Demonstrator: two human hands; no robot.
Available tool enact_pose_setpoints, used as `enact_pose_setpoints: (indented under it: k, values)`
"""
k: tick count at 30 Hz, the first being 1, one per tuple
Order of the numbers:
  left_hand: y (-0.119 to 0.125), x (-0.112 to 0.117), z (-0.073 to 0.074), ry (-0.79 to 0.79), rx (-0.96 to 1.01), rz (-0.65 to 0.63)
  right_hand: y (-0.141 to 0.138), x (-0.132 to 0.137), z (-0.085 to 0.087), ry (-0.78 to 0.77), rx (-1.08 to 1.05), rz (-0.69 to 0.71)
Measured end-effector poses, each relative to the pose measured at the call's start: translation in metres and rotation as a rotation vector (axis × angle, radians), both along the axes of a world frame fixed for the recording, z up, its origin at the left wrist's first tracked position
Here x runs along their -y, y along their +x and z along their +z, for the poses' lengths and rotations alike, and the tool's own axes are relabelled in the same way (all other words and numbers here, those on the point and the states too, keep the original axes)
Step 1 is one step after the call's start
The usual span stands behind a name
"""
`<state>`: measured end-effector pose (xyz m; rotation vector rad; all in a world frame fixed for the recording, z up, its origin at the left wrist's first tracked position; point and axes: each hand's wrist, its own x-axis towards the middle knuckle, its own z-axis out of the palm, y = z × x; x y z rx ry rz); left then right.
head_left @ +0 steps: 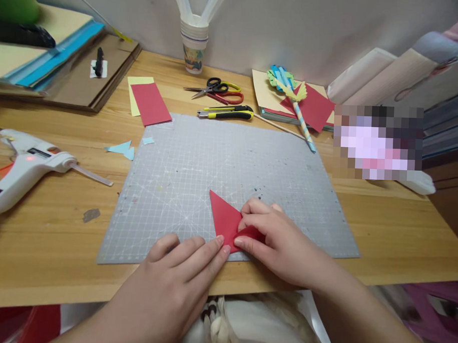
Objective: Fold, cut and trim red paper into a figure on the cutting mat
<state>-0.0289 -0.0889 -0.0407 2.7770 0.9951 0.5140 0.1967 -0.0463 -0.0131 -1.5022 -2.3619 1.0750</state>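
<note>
A piece of red paper point(223, 214), partly folded, lies near the front edge of a grey cutting mat point(184, 155). One pointed corner of it reaches up and to the left. My left hand point(190, 262) rests with fingers stretched out, its fingertips pressing the paper's lower left edge. From the right, my right hand point(275, 238) pinches a raised flap of the same paper between thumb and fingers. Part of the paper is hidden under the right hand.
A white glue gun point(30, 159) with a lit red light lies left. Behind the mat are a utility knife point(225, 112), scissors point(207, 88), a red card point(151, 104) and paper cups point(193, 45). A paper flower point(281, 78) rests on stacked paper at the back right.
</note>
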Motion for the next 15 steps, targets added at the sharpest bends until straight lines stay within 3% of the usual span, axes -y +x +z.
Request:
enact_pose_setpoints:
  k: [15]
  values:
    - [-0.0010,0.0062,-0.0054,0.035,0.044,0.038,-0.0060,0.0037,-0.0040,0.091,0.049,-0.057]
